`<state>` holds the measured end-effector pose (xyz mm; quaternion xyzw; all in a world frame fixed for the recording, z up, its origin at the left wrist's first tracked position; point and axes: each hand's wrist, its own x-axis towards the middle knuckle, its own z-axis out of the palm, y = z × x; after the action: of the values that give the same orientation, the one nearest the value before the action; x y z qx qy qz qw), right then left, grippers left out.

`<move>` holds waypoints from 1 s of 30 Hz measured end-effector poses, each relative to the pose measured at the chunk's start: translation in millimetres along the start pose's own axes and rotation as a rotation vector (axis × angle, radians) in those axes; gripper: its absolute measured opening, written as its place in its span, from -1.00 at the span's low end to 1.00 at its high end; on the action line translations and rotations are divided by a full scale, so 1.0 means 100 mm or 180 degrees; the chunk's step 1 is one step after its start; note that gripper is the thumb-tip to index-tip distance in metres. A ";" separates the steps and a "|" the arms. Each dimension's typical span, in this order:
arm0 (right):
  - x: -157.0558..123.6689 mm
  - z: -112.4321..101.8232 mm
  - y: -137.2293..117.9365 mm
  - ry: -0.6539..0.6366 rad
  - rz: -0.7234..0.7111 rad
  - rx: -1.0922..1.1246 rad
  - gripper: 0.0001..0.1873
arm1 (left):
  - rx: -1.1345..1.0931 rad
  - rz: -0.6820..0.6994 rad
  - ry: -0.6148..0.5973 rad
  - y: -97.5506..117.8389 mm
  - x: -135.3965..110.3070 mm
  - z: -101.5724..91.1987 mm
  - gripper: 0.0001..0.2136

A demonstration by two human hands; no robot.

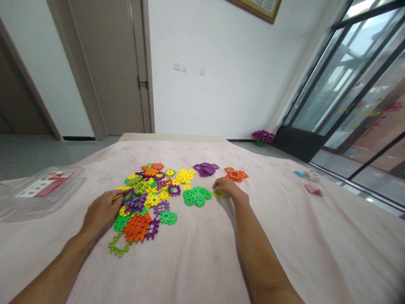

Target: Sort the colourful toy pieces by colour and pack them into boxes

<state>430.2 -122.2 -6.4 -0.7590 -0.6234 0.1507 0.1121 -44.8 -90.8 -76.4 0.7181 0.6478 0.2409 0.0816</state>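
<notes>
My left hand [101, 210] rests at the left edge of a mixed heap of flat plastic building pieces. Its fingers are bent together against purple square pieces [134, 201] and a yellow one; what lies between the fingertips is hidden. My right hand [226, 188] is closed on a yellow-green plastic piece [217, 194], low over the cloth. Just left of it is a group of green round pieces [196, 196]. Beyond lie small piles of yellow [185, 175], purple [206, 169] and orange-red pieces [236, 174]. Orange square pieces [137, 227] and a yellow-green square frame [120, 245] form the heap's near end.
A pale pink cloth [196, 257] covers the table. A clear plastic box or lid with a label [47, 185] lies at the left. At the far right are a pink scrap [313, 190], a white item [311, 175] and a blue one [299, 173].
</notes>
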 end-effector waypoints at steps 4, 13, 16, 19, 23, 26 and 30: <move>-0.02 -0.08 0.08 0.0038 0.0175 -0.0205 -0.78 | -0.0004 -0.0002 0.0047 0.01 0.00 0.00 -0.55; -0.11 0.28 -0.88 0.0656 -0.1584 -0.0038 -0.77 | 0.0003 0.0025 0.0069 0.01 -0.01 0.00 -0.54; -0.19 0.52 -1.19 0.0663 -0.1919 -0.0227 -0.79 | -0.0020 0.0041 0.0099 0.03 -0.01 -0.01 -0.54; -0.23 0.72 -1.31 0.0680 -0.1888 -0.0489 -0.82 | -0.0026 0.0013 0.0144 0.04 -0.01 -0.02 -0.55; -0.21 0.84 -1.32 0.0703 -0.1885 -0.0550 -0.82 | -0.0069 0.0019 0.0129 0.04 -0.02 -0.01 -0.55; -0.17 0.81 -1.29 0.0846 -0.1845 -0.0292 -0.83 | -0.0097 0.0036 0.0079 0.04 -0.02 -0.02 -0.54; -0.02 0.67 -1.15 0.1209 -0.1259 0.0529 -0.79 | -0.0082 -0.0016 0.0073 0.06 -0.02 -0.03 -0.54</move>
<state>300.8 -102.7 -27.2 -0.6256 -0.7126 0.0317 0.3159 -40.7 -94.5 -71.7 0.7126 0.6473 0.2572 0.0840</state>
